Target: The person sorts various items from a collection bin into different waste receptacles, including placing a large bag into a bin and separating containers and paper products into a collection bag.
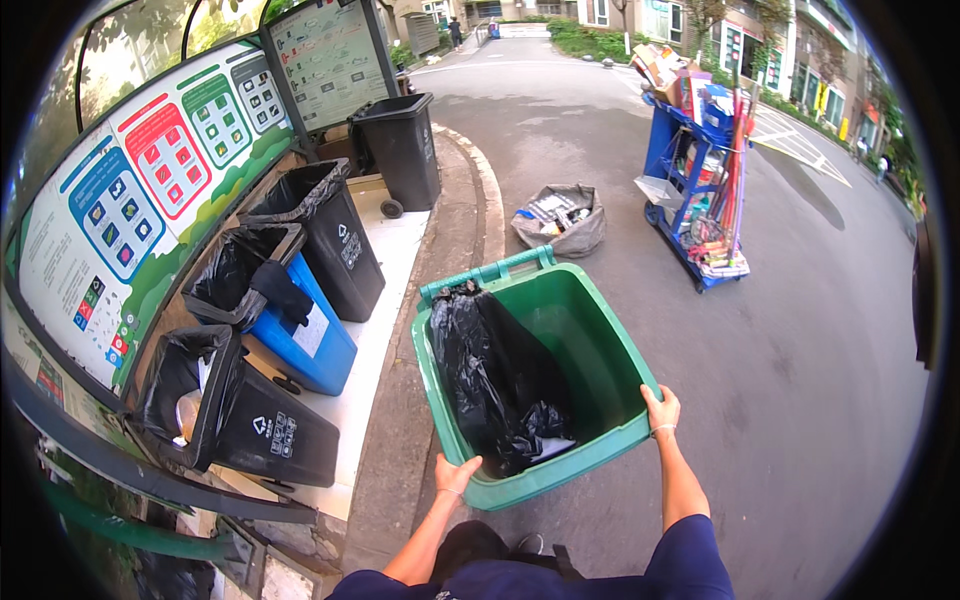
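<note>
A green plastic wheelie bin (611, 330) stands in front of me on the pavement, its top open towards me. My left hand (455, 474) grips the near left corner of its rim. On the near right corner, my right hand (661, 410) holds the same rim. Inside the bin, a black plastic bag (487, 367) hangs from the far rim by the handle bar and runs down the left side. A small white scrap (553, 448) shows near the bag's lower end. The bin's wheels are hidden.
To the left, a blue bin (319, 322) and several dark bins (289, 431) stand on a tiled platform (375, 367) with a curb. Beyond the green bin sits a grey sack (574, 236) of refuse. A blue cleaning cart (686, 187) with brooms and cardboard stands right of it.
</note>
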Demonstrator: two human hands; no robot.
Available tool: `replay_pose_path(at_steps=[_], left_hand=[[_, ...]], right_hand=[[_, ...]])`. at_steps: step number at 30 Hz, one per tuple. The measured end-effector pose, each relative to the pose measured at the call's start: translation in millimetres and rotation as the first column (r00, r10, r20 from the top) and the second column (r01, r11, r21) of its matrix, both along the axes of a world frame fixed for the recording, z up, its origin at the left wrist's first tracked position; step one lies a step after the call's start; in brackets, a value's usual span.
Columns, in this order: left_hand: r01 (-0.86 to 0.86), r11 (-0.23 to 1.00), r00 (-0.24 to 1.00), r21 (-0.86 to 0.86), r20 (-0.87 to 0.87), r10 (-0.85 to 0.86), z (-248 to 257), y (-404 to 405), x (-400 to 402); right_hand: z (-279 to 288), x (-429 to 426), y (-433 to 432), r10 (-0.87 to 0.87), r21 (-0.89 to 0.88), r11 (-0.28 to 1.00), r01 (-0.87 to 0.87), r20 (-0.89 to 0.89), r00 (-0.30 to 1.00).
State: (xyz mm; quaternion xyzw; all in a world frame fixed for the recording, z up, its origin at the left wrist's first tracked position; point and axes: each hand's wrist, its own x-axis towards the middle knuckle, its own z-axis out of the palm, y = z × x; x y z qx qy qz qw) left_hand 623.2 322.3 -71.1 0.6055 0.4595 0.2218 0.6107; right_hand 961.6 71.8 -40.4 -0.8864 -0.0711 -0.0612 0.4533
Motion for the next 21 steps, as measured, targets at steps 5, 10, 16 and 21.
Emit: replay_pose_path(at_steps=[5, 10, 16, 21], left_hand=[[-0.122, 0.992, 0.992, 0.021, -0.026, 0.123, 5, 47, 59], [-0.196, 0.98, 0.976, 0.028, -0.088, 0.198, -3, 83, 117], [-0.147, 0.978, 0.971, 0.147, -0.165, 0.17, 63, 136, 205], [-0.085, 0.962, 0.928, 0.261, -0.33, 0.172, 90, 186, 283]], right_hand=[[18, 73, 81, 0.1, 0.036, 0.995, -0.096, -0.125, 0.987], [8, 140, 131, 0.12, 0.021, 0.993, -0.118, -0.157, 0.98], [-19, 220, 176, 0.096, -0.047, 0.993, -0.108, -0.201, 0.975], [-60, 301, 215, 0.134, -0.011, 0.99, -0.138, -0.182, 0.974]])
